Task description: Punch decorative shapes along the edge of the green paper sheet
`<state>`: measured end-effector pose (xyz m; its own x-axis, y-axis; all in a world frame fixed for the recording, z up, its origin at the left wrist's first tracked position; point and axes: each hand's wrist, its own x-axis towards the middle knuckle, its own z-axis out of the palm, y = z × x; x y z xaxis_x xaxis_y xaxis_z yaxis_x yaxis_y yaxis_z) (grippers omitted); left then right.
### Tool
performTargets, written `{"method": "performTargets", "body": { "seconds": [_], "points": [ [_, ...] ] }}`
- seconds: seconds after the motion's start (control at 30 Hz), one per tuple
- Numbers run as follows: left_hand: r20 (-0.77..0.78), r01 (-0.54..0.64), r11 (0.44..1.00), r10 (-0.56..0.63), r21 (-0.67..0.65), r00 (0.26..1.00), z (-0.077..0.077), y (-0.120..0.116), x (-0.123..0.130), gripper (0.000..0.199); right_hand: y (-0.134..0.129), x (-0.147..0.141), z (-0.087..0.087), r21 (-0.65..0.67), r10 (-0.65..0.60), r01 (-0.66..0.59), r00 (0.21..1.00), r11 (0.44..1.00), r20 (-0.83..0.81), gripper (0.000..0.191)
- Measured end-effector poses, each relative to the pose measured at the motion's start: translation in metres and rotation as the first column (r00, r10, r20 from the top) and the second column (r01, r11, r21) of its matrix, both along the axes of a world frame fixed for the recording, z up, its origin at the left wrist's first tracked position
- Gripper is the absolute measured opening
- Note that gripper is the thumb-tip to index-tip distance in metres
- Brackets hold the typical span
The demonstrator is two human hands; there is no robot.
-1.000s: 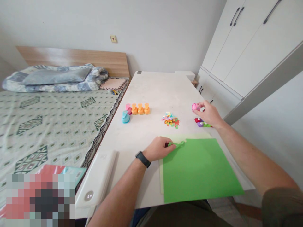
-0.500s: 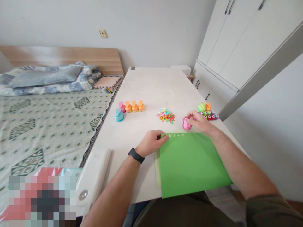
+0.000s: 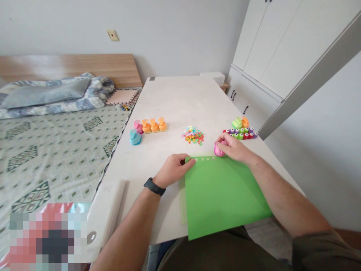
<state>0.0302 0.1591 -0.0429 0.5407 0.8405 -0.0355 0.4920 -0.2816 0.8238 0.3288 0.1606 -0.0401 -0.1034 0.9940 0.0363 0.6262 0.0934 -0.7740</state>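
Since a second ago, the pink paper punch (image 3: 218, 150) has come from the right of the tabletop (image 3: 177, 101) to the top edge of the green sheet (image 3: 225, 192). At left, a teal punch (image 3: 135, 138) stands near three orange punches (image 3: 154, 127). Next, the left hand (image 3: 174, 169) pinches the sheet's top-left corner; small punched holes (image 3: 213, 159) dot that edge, paper confetti (image 3: 193, 136) heaped beyond. Then the right hand (image 3: 233, 147) is closed around the pink paper punch; whether its slot holds paper I cannot tell. Mini punches (image 3: 246, 135) stand in rows behind.
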Motion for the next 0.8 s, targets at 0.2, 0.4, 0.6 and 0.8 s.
{"method": "performTargets", "body": {
  "seconds": [0.2,0.4,0.6,0.8],
  "points": [
    [-0.006,0.0,1.0,-0.001,-0.011,1.0,0.0,0.0,0.001,0.046,-0.001,-0.002,-0.001,0.0,0.009,-0.009,1.0,1.0,0.018,0.022],
    [-0.024,-0.004,1.0,0.004,0.01,1.0,0.002,0.0,0.001,0.046,0.001,-0.002,-0.007,-0.028,-0.011,0.009,0.995,1.0,-0.095,0.02],
    [-0.02,-0.005,1.0,0.005,0.013,1.0,0.002,-0.001,0.001,0.046,0.001,-0.003,-0.01,-0.054,-0.027,0.018,0.985,0.998,-0.17,0.02],
    [-0.01,-0.003,1.0,0.003,0.016,1.0,0.001,0.0,0.001,0.046,0.002,-0.004,-0.009,-0.073,-0.055,0.04,0.973,0.997,-0.224,0.019]
  ]
}}
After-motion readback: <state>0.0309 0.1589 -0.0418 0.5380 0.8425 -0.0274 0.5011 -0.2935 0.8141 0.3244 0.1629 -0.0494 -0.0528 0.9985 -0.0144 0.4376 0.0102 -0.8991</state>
